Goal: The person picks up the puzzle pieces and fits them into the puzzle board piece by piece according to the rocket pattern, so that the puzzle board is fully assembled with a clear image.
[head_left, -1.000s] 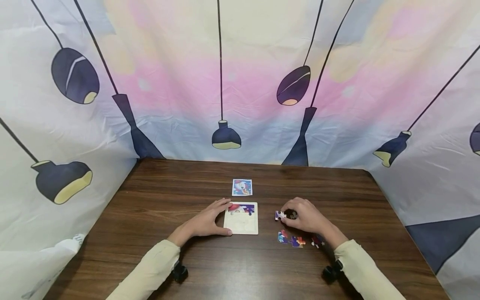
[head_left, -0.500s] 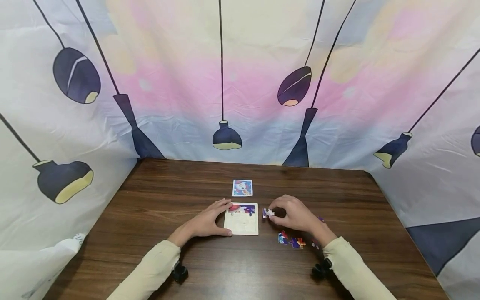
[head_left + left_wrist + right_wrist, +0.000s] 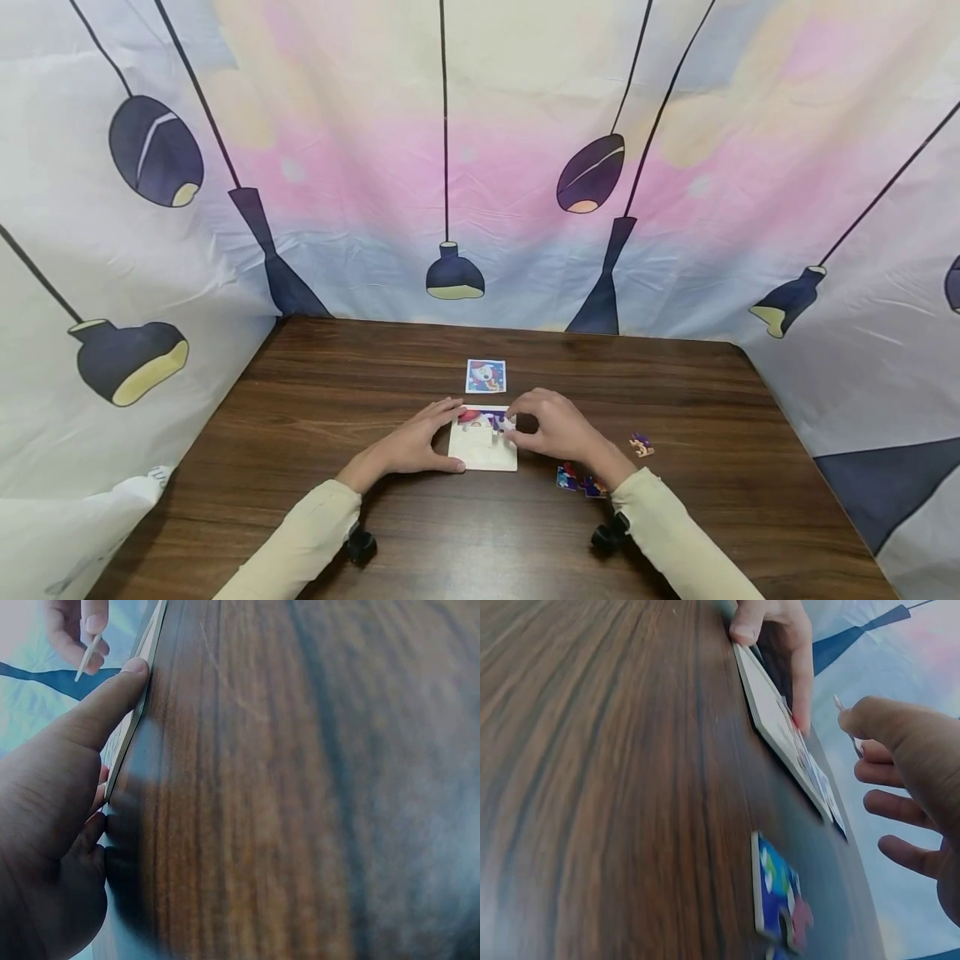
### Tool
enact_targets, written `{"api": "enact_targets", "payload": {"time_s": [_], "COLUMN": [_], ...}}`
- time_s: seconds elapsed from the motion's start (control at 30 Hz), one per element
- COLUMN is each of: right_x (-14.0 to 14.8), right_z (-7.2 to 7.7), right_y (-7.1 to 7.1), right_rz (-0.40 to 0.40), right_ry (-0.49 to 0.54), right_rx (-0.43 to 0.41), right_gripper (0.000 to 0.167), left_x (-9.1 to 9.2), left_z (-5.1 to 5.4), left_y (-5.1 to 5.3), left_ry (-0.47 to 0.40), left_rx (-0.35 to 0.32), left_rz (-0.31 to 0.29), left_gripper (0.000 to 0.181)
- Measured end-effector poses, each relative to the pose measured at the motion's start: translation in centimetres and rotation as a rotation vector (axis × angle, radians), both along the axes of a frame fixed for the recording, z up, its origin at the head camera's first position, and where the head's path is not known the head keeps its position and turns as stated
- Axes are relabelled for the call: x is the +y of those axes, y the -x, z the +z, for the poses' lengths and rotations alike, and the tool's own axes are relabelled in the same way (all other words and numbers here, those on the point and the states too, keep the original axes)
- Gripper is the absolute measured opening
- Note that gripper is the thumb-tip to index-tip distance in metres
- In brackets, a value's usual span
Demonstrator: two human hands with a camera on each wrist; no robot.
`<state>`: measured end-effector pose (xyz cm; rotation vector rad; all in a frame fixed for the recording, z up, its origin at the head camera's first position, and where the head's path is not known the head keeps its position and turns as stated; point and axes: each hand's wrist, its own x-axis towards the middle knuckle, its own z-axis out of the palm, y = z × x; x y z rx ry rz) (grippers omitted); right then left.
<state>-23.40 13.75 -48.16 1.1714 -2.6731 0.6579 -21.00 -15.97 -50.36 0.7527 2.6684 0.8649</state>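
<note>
A pale square puzzle board lies flat on the table in the head view, with picture pieces along its far side. My left hand holds its left side, thumb at the near corner and fingers at the far one. Over the board's right part, my right hand pinches a jigsaw piece between thumb and finger. The left wrist view shows this piece tilted and apart from the board. Loose jigsaw pieces lie right of the board, some partly hidden by the right forearm.
Behind the board lies a small square picture card. Another loose piece rests farther right on the brown wooden table. A printed cloth with hanging lamps stands along the table's back and sides.
My right hand has carried the pinched piece leftward from beside the loose pieces to over the board. The left hand stays on the board. The loose piece at far right has come into view.
</note>
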Motion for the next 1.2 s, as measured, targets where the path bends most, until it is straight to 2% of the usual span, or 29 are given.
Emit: {"api": "enact_targets", "payload": {"time_s": [0.3,0.77,1.2], "right_x": [-2.3,-4.9,-5.6], "right_z": [-0.6,-2.1,-2.6], "right_y": [0.2,0.4,0.3], "right_rz": [0.016,0.077,0.008], "right_ry": [-0.006,-0.019,-0.056], "right_rx": [0.007,0.075,0.025], "right_gripper": [0.029,0.021,0.026], "left_x": [-0.1,-0.1,0.0], "left_z": [0.1,0.0,0.0], "left_y": [0.0,-0.1,-0.1], "left_ry": [-0.02,-0.023,-0.015], "left_rx": [0.006,0.018,0.017], "left_rz": [-0.014,-0.022,-0.022], "left_gripper": [0.099,0.097,0.098]}}
